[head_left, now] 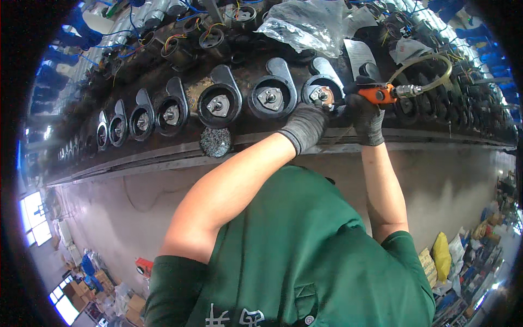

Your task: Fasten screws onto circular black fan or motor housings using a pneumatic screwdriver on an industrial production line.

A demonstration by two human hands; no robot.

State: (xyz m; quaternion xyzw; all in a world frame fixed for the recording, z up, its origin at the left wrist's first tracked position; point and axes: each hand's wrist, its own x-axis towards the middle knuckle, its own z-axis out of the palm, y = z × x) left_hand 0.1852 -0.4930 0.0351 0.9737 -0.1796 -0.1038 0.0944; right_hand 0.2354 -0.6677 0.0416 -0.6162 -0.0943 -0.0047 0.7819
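A row of round dark metal housings with grey flanges runs along the workbench (163, 158). My left hand (306, 124), in a dark grey glove, rests on the lower edge of the rightmost housing (322, 87) and steadies it. My right hand (366, 115), also gloved, grips an orange pneumatic tool (379, 95) whose tip points at the centre of that housing. A pale air hose (430, 73) loops from the tool's metal fitting. Neighbouring housings (272, 97) (219, 103) lie to the left with their centre plates showing.
A small pile of metal screws (215, 141) sits near the bench's front edge. Clear plastic bags (305, 24) and wired motor parts (212, 38) crowd the back of the bench. Cartons and bags (444, 256) lie on the floor to the right, and boxes (131, 305) at lower left.
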